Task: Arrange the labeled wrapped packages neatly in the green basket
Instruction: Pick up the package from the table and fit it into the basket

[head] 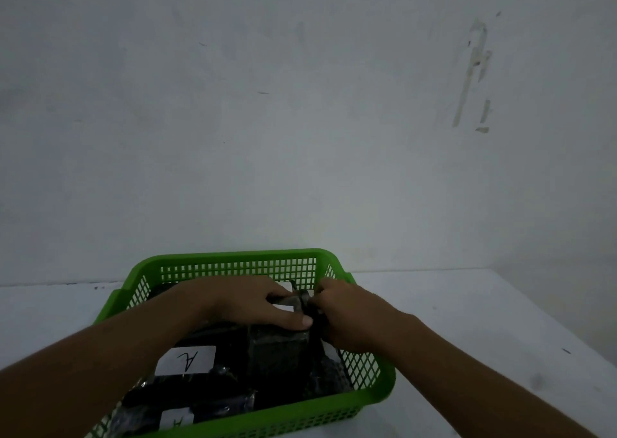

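A green lattice basket stands on a white table. Inside it lie several black wrapped packages. One package at the near left shows a white label marked "A", and another label shows at the front edge. Both my hands are inside the basket at its far right. My left hand presses on top of a black wrapped package standing in the middle. My right hand grips the same package's right end. My hands hide the package's top and most of its label.
The white table runs to the right and front of the basket, with an edge at the right. A stained white wall rises directly behind the basket. The light is dim.
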Tool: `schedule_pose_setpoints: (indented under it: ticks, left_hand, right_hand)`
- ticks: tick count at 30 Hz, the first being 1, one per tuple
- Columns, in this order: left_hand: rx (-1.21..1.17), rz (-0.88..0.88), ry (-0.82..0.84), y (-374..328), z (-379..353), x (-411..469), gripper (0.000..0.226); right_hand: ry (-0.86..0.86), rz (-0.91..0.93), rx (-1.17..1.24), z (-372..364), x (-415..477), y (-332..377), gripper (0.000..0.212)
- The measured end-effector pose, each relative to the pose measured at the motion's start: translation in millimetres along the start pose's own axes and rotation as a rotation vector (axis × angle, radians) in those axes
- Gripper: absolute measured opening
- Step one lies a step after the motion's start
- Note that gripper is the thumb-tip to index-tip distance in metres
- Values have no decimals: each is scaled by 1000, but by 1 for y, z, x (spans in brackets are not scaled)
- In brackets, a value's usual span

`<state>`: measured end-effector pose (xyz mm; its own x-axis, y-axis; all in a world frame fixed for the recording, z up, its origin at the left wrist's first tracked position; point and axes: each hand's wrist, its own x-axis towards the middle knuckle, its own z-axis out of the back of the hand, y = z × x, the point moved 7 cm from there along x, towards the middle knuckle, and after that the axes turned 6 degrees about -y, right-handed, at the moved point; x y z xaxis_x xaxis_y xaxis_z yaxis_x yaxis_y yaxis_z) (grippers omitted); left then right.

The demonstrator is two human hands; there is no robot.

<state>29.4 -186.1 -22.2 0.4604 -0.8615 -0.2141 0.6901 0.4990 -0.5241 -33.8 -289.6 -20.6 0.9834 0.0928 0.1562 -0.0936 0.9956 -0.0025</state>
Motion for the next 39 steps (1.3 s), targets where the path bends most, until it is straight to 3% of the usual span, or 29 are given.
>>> schedule_pose_setpoints:
  ticks: [3,5,8,11,17,26,29,34,39]
  left_hand:
    - [110,104,51,4,-2,4,72]
    - [13,207,69,12,-5,4,80]
    - [-121,360,41,30,-1,1,112]
    - [139,357,-9,35,7,5,128]
    - [312,337,-9,32,7,12,133]
    - [271,359,-35,37,13,9,129]
    - [210,313,-54,22,12,6,130]
    - [97,319,-117,17,17,-14,108]
    - [45,313,-177,13,23,-37,101]
  right_hand:
    - [93,17,13,-2,-3,0,30]
    - [109,30,-26,-2,-4,4,34]
    - [130,39,-73,-2,-2,10,33]
    - [152,24,-79,-2,2,11,29]
    - [218,21,-124,-10,8,13,28]
    - [238,40,-201,-16,1,9,45]
    - [203,22,-137,-12,-2,8,41]
    - [114,-35,-51,-3,-7,4,33]
    - [71,-88,113,5,-10,4,28]
